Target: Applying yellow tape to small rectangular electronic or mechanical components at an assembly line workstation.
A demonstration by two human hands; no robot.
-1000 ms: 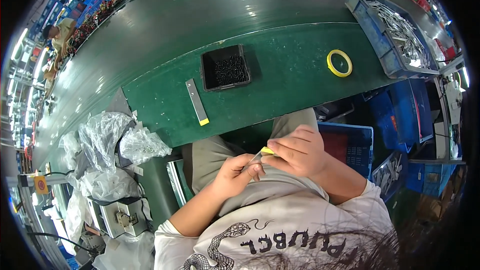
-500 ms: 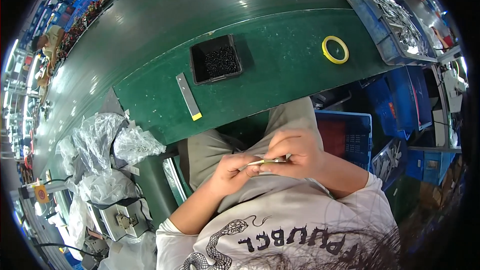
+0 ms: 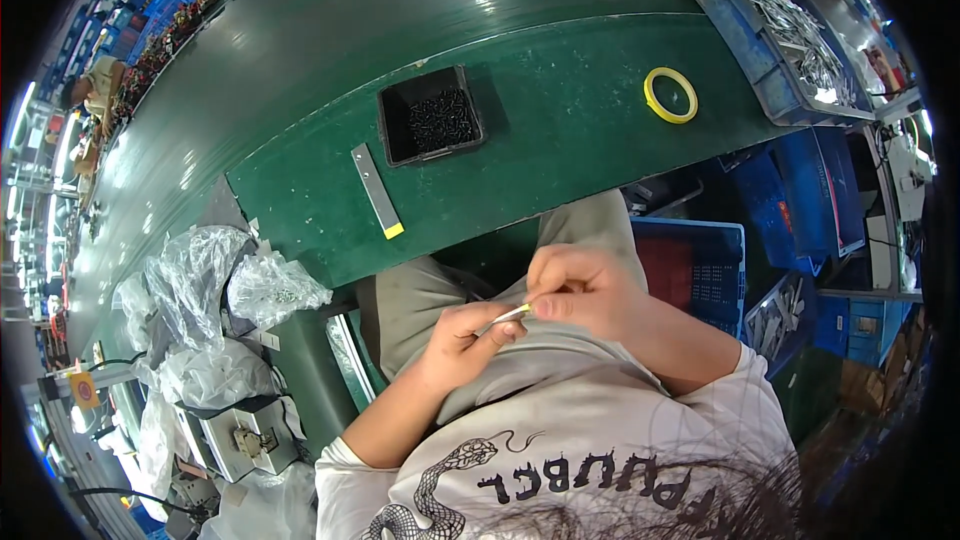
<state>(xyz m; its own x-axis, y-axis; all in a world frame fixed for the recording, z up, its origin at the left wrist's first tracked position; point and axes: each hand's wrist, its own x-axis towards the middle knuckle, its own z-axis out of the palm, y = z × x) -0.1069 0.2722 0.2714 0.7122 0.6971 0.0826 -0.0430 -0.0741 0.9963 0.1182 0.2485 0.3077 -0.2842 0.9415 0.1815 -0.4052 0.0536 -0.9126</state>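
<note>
Over my lap, my left hand pinches a thin metal strip between thumb and fingers, tilted up to the right. Yellow tape covers the strip's right end. My right hand is closed in a pinch at that taped end, thumb and forefinger touching the yellow. Much of the strip is hidden behind my left fingers. On the green table lies a similar flat grey metal strip, its near end yellow. Beyond it stands a black bin of small dark screw-like parts. A roll of yellow tape lies farther right.
A blue crate of metal strips stands at the far right. Below the table edge is a blue basket. Clear plastic bags pile up at the left, above a grey metal device. A co-worker sits far left.
My right hand has shifted slightly up and its fingers have drawn together at the strip's taped end. The strip now tilts more steeply, and its yellow end shows beside my right fingertips.
</note>
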